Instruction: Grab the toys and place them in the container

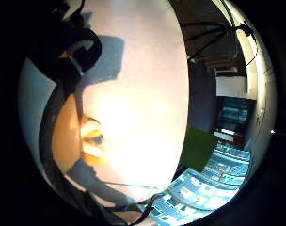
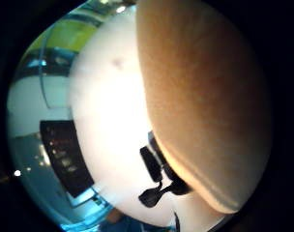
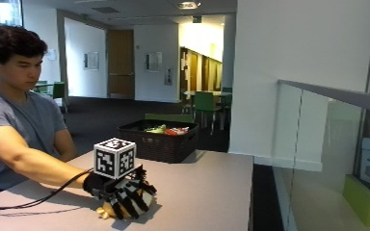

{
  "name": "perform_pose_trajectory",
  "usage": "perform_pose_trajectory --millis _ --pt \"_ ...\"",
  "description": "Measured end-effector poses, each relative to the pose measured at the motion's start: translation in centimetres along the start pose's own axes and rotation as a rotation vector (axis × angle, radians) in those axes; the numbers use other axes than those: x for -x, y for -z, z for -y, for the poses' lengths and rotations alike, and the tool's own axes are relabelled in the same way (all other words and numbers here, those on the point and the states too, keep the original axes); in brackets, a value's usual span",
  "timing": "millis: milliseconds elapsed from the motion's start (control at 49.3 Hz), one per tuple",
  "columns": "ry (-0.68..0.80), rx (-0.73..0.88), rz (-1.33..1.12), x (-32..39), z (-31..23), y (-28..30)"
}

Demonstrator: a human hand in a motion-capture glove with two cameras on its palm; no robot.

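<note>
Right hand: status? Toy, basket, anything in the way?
Right hand curled around tan toy on table. Black basket at far edge, toys inside. Path clear.

I sit at a pale counter (image 3: 217, 192) in a wide, open room. A white wall (image 3: 300, 72) rises just beyond its far edge, and a glass railing (image 3: 320, 139) runs along my right. Behind me dark carpet (image 3: 101, 115) stretches toward a wooden door (image 3: 119, 62), framed pictures (image 3: 90, 60) and green chairs (image 3: 205, 107). A ceiling light (image 3: 187, 5) glows overhead.
</note>
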State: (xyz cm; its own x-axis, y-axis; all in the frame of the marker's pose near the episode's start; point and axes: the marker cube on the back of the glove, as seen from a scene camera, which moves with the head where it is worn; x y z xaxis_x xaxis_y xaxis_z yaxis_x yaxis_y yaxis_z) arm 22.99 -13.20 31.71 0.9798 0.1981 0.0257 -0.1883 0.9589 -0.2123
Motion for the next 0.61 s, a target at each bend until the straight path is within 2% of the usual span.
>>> perform_pose_trajectory --millis 142,345,487,608 --pt "-0.004 -0.084 0.056 0.1 -0.3 0.2" --pt "-0.048 -0.064 -0.015 1.0 -0.5 1.8" --pt "-0.091 -0.084 -0.025 1.2 -0.7 5.1" --pt "-0.112 -0.135 -0.012 1.9 -1.3 11.2"
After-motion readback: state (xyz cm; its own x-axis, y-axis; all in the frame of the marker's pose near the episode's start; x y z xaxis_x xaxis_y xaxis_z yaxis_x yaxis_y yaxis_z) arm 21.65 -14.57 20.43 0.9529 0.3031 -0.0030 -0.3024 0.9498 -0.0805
